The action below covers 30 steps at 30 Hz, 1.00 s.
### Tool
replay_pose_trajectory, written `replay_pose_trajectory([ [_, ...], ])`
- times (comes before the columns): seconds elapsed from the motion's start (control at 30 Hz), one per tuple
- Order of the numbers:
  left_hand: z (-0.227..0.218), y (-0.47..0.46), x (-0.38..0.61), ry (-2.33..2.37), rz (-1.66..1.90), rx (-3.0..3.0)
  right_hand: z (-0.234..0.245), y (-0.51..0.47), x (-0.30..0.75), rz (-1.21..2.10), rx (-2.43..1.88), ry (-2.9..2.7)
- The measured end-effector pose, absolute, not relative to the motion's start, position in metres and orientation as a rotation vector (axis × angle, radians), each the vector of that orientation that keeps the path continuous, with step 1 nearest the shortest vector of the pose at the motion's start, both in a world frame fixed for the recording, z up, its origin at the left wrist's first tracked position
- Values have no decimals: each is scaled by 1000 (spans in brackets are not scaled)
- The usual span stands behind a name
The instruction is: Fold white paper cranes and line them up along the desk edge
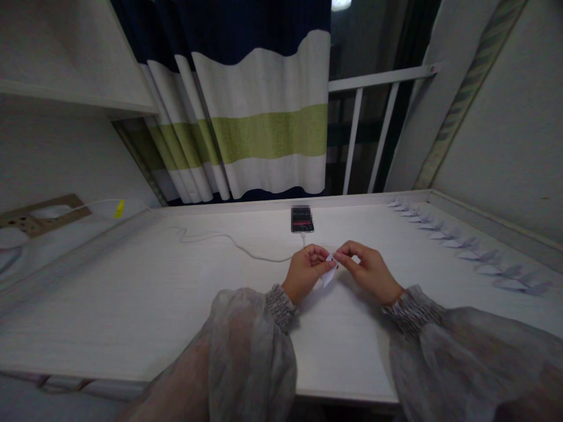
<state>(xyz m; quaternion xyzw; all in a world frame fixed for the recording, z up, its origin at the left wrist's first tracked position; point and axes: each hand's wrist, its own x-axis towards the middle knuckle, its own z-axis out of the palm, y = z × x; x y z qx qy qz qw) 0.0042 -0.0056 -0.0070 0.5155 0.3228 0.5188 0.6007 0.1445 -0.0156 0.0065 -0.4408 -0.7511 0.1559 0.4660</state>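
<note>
While a phone sits near the back of the white desk, a small white paper is held in front of it, on the person's side and a bit to the right. The left hand has its thumb and fingers closed, pinching the paper between them. The right hand has its thumb and pointer finger squeezed together at the paper's top edge, with no gap that I can see. A white cord goes from the phone's bottom end and wiggles off to its left. Well to the right of the phone, folded papers make a long row. Behind the phone hangs a striped curtain, and white bars stand behind it to the right.
</note>
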Motion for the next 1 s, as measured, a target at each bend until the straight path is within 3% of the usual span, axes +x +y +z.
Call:
replay_pose_trajectory([
  [1.0,4,-13,-1,593,1032,942,17,-15,162,-678,-693,-2213],
])
